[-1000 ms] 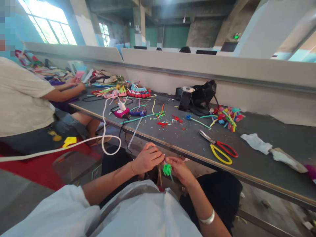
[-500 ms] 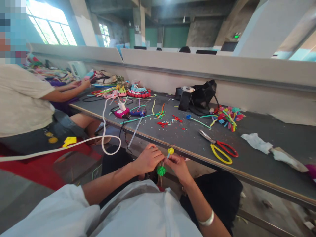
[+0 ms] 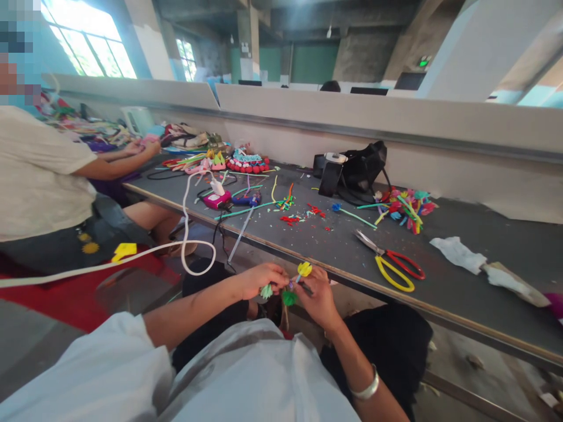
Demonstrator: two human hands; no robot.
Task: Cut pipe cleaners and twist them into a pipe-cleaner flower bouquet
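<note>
Below the table's front edge, both of my hands are close together over my lap. Fingers pinched, my left hand (image 3: 263, 280) has a pale green fuzzy flower (image 3: 266, 291) hanging at its underside. My right hand (image 3: 318, 296) is closed around the stem of a yellow pipe-cleaner flower (image 3: 304, 269), whose head sticks up above the fingers. A bright green fuzzy flower (image 3: 289, 298) hangs between the hands; which fingers hold it is hidden. Something small and purple shows where the fingertips meet.
On the dark table lie scissors (image 3: 389, 264), a blue glue gun (image 3: 247, 200), red clippings (image 3: 290, 220), a blue flower on a stem (image 3: 352, 215) and a flower pile (image 3: 409, 206). A black bag (image 3: 365, 169) stands behind. A white cable (image 3: 187, 234) loops at left beside a seated person (image 3: 44, 176).
My left hand has turned and its fingers have drawn into a pinch; the pale green flower now shows beneath it. The yellow flower tilts slightly more to the right.
</note>
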